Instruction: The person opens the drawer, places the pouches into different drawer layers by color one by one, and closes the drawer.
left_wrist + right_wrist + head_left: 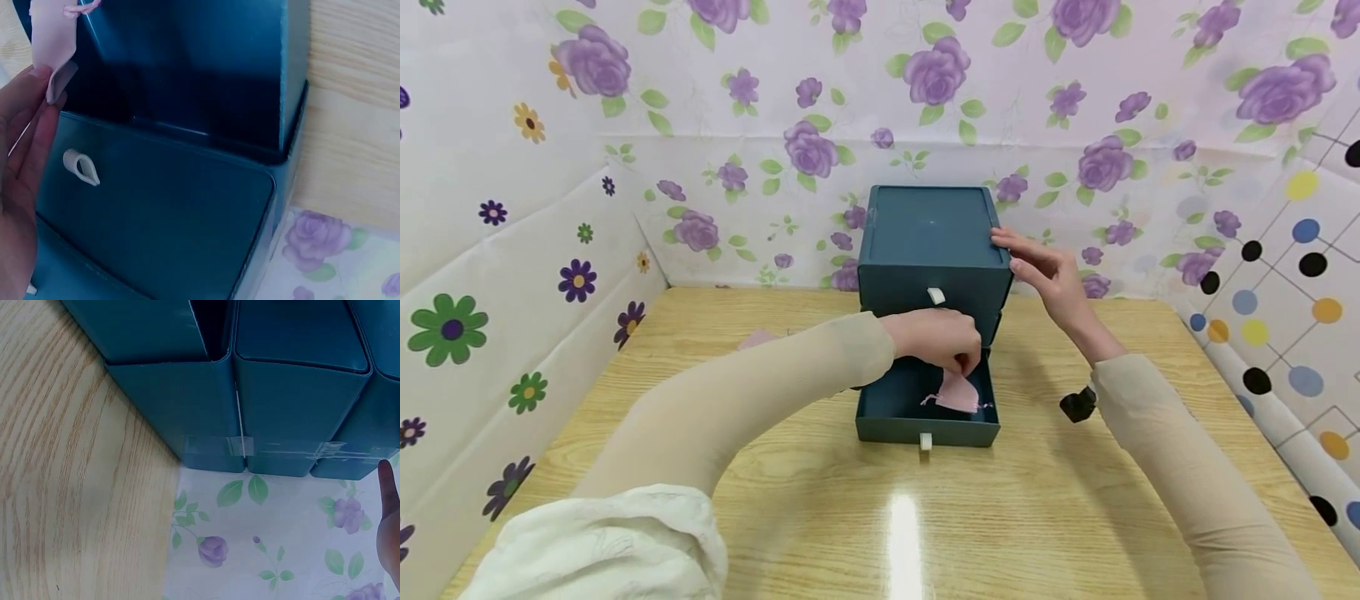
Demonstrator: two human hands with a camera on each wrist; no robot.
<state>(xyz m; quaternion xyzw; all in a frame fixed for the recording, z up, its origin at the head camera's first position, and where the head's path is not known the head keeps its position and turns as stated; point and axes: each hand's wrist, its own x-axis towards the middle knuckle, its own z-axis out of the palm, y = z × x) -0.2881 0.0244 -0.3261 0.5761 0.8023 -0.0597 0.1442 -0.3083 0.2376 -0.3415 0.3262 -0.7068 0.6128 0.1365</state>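
Observation:
A small pink drawstring pouch [957,393] hangs over the pulled-out bottom drawer [887,429] of a dark blue drawer box [931,225]. My left hand [938,337] pinches one end of the pouch between thumb and fingers; the left wrist view shows the same pouch [55,37] with its pink cord. My right hand [1051,279] rests its fingers on the upper right edge of the box. In the right wrist view only part of that hand [389,531] shows, at the box's side.
A white tab [936,296] marks the upper drawer, another tab [926,442] the open one. Behind my left arm lies a pink piece [757,338], partly hidden. The wooden table [820,517] meets flowered sheeting [737,208] at the back. Clear tape [275,448] crosses the box's side.

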